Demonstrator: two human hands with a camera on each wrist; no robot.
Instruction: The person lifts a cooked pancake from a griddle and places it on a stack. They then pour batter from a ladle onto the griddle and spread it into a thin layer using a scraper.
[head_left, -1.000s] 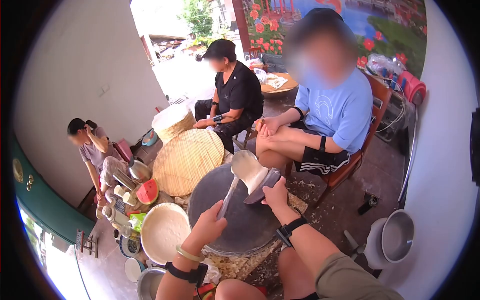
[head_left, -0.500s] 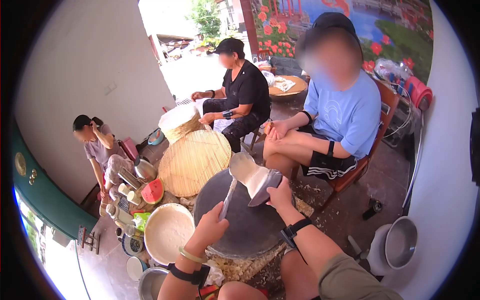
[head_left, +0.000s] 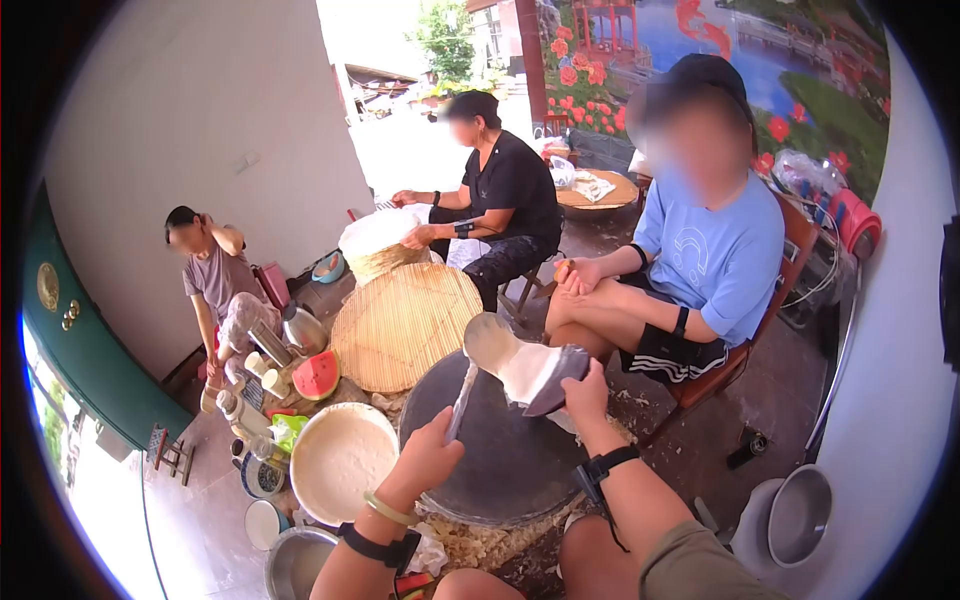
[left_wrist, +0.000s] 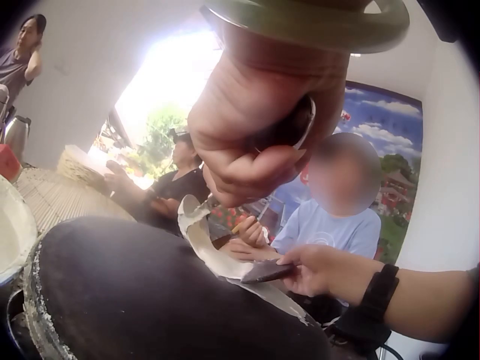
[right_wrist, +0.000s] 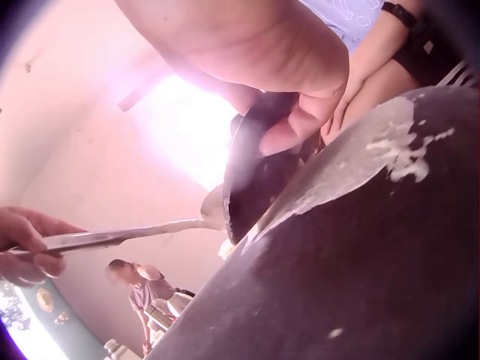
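Black round griddle in front, pale smear on it; straw-coloured slatted mat just beyond; pale basin beside the griddle's left; ladle tilted above the griddle, left grip closed round its handle; dark scraper in the right grip, fingers and thumb pinching it, held by the ladle's round end; white batter spans ladle and scraper; scraper-griddle contact, cannot tell.

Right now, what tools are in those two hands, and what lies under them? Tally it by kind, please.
Ladle, in the left hand: 1
Dark scraper, in the right hand: 1
Dark round plate beneath: 1
Total: 3
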